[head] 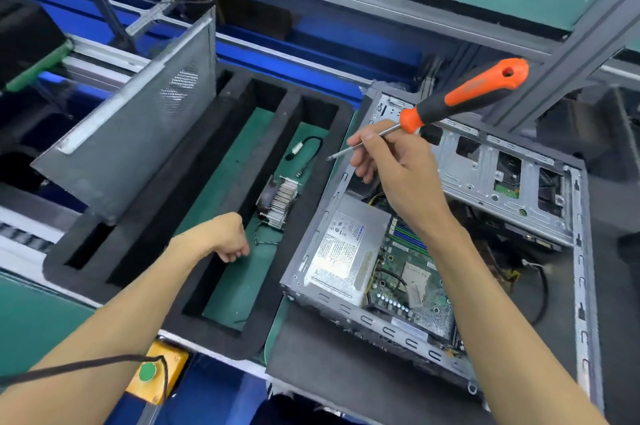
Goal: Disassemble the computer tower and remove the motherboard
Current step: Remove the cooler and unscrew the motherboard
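Observation:
The open computer tower lies on its side at the right, its grey frame facing up. Inside it sit a silver power supply and the green motherboard. My right hand hovers over the case's left corner and pinches the metal shaft of an orange and black screwdriver, tip pointing left, handle up to the right. My left hand hangs above the black foam tray with its fingers curled and nothing in them. A heatsink with fan and a short black cable lie in the tray.
The tower's grey side panel leans in the tray's left slot. A yellow box with a green button is mounted at the bench's front edge, with a dark cord across my left forearm. A grey shelf frame rises behind the tower.

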`<state>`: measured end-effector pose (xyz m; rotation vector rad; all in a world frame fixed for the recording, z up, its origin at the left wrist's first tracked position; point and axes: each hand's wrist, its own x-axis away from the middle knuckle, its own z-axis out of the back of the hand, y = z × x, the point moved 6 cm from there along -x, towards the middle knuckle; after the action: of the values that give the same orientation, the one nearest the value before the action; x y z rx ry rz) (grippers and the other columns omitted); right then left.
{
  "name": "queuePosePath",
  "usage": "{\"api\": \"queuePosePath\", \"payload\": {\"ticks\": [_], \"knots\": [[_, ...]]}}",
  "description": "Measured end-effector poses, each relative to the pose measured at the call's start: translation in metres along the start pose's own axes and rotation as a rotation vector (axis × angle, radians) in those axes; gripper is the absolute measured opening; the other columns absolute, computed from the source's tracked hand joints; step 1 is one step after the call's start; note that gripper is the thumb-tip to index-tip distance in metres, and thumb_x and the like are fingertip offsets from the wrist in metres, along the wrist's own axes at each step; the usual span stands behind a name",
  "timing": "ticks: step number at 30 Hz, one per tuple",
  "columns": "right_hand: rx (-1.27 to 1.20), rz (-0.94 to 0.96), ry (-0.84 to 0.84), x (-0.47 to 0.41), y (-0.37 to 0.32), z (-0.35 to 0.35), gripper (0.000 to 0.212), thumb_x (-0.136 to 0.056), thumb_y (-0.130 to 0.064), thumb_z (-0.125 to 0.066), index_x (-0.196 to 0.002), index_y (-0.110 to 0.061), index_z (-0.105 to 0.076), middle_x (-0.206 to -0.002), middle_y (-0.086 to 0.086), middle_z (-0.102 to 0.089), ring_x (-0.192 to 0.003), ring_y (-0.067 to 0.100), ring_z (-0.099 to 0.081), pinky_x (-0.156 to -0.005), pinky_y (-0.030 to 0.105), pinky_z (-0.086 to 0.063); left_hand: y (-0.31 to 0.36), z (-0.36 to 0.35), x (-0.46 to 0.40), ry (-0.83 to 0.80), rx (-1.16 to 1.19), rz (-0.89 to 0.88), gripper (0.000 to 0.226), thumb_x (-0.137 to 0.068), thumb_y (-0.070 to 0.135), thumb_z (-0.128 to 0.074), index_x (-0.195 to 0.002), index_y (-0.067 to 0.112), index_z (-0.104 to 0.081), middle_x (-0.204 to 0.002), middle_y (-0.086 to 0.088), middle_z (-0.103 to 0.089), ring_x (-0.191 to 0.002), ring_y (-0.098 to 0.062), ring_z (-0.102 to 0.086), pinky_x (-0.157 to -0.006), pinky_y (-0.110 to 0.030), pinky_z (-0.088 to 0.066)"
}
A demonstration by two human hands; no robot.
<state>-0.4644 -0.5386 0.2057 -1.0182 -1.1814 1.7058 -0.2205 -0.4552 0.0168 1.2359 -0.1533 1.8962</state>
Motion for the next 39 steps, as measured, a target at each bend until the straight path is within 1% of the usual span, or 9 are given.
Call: {"api": "queuePosePath", "payload": {"ticks": [3,5,10,14,18,24,27,32,39], "knots": [[-0.005,-0.007,-0.003,0.002,-0.002,-0.009,0.025,-0.105,-0.012,-0.048,-0.096,-0.007,-0.07,-0.075,0.004,-0.067,-0.066,0.014,-0.06,-0.061,0.022,-0.05,-0.007,-0.006,-0.003,-0.028,-0.081,0.025,0.012,-0.092,-0.003,-0.054,-0.086,-0.001,-0.064,-0.084,-0.016,-0.069,-0.063,-0.022,-0.064,-0.079,-0.036,-0.06],[0.01,-0.013,-0.01,0.004,-0.003,-0.014,0.025,-0.106,-0.011,-0.048,-0.095,-0.006,-0.07,-0.076,0.005,-0.067,-0.065,0.013,-0.06,-0.062,0.022,-0.05,-0.012,-0.004,-0.004,0.002,-0.165,0.017,0.007,-0.089,0.001,-0.058,-0.084,0.004,-0.063,-0.091,-0.015,-0.074,-0.064,-0.021,-0.069,-0.075,-0.036,-0.061],[0.032,-0.002,-0.004,0.008,-0.008,-0.015,0.026,-0.106,-0.011,-0.048,-0.096,-0.004,-0.07,-0.077,0.005,-0.067,-0.065,0.012,-0.06,-0.062,0.022,-0.05,-0.006,0.016,-0.002,0.096,-0.103,-0.053,0.031,-0.085,-0.002,-0.038,-0.099,-0.001,-0.066,-0.07,-0.018,-0.073,-0.061,-0.027,-0.073,-0.065,-0.039,-0.062],[0.023,0.019,0.021,0.013,-0.011,-0.004,0.026,-0.106,-0.011,-0.047,-0.095,-0.008,-0.069,-0.076,0.006,-0.066,-0.065,0.012,-0.06,-0.061,0.022,-0.049,0.043,0.053,0.027,0.307,0.155,-0.316,0.031,-0.092,-0.001,-0.042,-0.091,0.007,-0.072,-0.07,-0.009,-0.074,-0.06,-0.02,-0.073,-0.058,-0.033,-0.061],[0.026,0.023,0.063,0.022,-0.01,0.024,0.026,-0.106,-0.013,-0.045,-0.093,-0.011,-0.068,-0.073,0.002,-0.065,-0.064,0.013,-0.059,-0.06,0.021,-0.047,0.127,0.071,0.108,0.479,0.312,-0.744,0.04,-0.089,-0.001,-0.043,-0.082,0.025,-0.073,-0.072,0.005,-0.073,-0.065,-0.013,-0.071,-0.057,-0.024,-0.056],[0.206,-0.045,0.063,0.045,0.011,0.078,0.03,-0.106,-0.011,-0.048,-0.084,-0.017,-0.067,-0.068,0.0,-0.064,-0.057,0.007,-0.057,-0.058,0.017,-0.044,0.229,0.04,0.199,0.429,0.377,-1.175,0.024,-0.098,0.025,-0.054,-0.12,0.018,-0.063,-0.104,-0.001,-0.068,-0.088,-0.014,-0.068,-0.077,-0.035,-0.057],[0.367,-0.11,-0.072,0.054,0.03,0.092,0.031,-0.105,-0.015,-0.051,-0.08,-0.025,-0.066,-0.064,-0.006,-0.066,-0.056,0.004,-0.06,-0.06,0.02,-0.048,0.259,0.012,0.206,0.331,0.25,-1.205,0.038,-0.096,0.032,-0.061,-0.132,0.025,-0.055,-0.115,0.003,-0.064,-0.1,-0.012,-0.064,-0.087,-0.04,-0.054],[0.497,-0.208,-0.24,0.065,0.062,0.103,0.028,-0.103,-0.019,-0.054,-0.081,-0.027,-0.068,-0.07,-0.004,-0.07,-0.065,0.01,-0.067,-0.075,0.044,-0.058,0.281,-0.025,0.191,0.289,0.076,-1.171,0.061,-0.085,0.032,-0.076,-0.138,0.029,-0.048,-0.118,0.007,-0.058,-0.087,-0.013,-0.064,-0.081,-0.036,-0.054],[0.463,-0.155,-0.3,0.078,0.074,0.097,0.014,-0.095,-0.039,-0.066,-0.091,-0.025,-0.066,-0.071,-0.003,-0.071,-0.06,0.009,-0.066,-0.068,0.034,-0.055,0.283,-0.035,0.175,0.418,0.16,-1.117,0.039,-0.082,0.029,-0.079,-0.116,0.026,-0.06,-0.093,0.002,-0.065,-0.073,-0.013,-0.061,-0.071,-0.034,-0.054]]}}
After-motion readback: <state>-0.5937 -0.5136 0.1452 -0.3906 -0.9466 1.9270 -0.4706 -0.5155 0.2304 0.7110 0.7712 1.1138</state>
